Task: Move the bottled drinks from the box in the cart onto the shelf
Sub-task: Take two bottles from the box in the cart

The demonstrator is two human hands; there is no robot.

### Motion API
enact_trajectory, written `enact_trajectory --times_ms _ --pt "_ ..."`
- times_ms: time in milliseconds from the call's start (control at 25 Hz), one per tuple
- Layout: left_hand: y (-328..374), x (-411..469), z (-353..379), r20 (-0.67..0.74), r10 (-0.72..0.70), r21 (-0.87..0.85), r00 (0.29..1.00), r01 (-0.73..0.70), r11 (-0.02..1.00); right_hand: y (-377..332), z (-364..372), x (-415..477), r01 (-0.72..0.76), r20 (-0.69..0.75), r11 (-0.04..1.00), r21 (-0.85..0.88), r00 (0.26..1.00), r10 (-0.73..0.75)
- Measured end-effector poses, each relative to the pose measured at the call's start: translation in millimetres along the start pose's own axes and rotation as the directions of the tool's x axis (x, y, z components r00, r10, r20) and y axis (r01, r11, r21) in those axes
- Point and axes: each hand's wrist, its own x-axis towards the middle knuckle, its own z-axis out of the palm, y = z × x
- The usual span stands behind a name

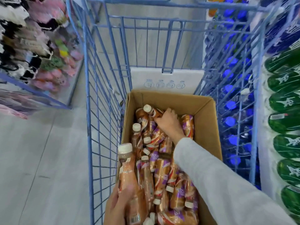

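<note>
An open cardboard box (pixel 206 127) sits in a blue wire cart (pixel 97 111) and holds several brown bottled drinks (pixel 160 169) with cream caps, lying jumbled. My right hand (pixel 168 124) reaches deep into the box and grips one bottle (pixel 153 112) near its neck at the far end. My left hand (pixel 118 207) holds another bottle (pixel 128 172) upright at the box's near left corner, its cap pointing up. The shelf (pixel 282 111) stands on the right beside the cart.
The right shelf carries rows of green bottles (pixel 285 101) and blue-capped bottles (pixel 230 104). A white box (pixel 165 80) lies beyond the cardboard box in the cart. On the left, a blue rack (pixel 32 62) holds soft goods above grey floor (pixel 40 159).
</note>
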Motion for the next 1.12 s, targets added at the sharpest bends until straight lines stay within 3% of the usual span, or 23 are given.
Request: enact_trajectory --times_ms 40,120,240,320,480,680,960,1120 --pt "-5 7 -13 -0.008 0.047 0.000 0.999 -0.047 0.999 2 10 6 -0.012 0.003 0.999 -0.034 1.000 0.012" --pt "-1 -2 -11 0.121 0.018 -0.004 0.993 -0.018 1.000 6 26 13 -0.003 -0.044 0.996 -0.090 0.999 -0.001" --pt "-2 -1 13 -0.018 0.006 -0.087 1.000 -0.007 0.996 14 34 12 0.076 -0.127 0.990 -0.121 0.988 -0.091" --pt "-2 -6 18 -0.031 0.008 -0.177 0.999 -0.013 0.984 21 26 6 0.154 -0.133 0.982 -0.112 0.977 -0.168" --pt "14 -16 27 0.007 -0.017 -0.200 1.000 0.018 0.980 19 -10 -31 0.199 -0.154 0.967 0.159 0.972 -0.175" --pt "47 -56 34 0.082 0.026 -0.119 0.996 -0.016 0.993 5 -80 -145 0.236 -0.219 0.805 0.545 0.966 -0.135" --pt "81 -139 62 0.244 0.148 0.003 0.958 -0.153 0.988 -2 -155 -308 0.204 -0.180 0.641 0.740 0.978 -0.103" --pt "87 -189 79 0.354 0.197 0.115 0.914 -0.252 0.961 3 -193 -384 0.266 -0.311 0.536 0.801 0.950 -0.006"
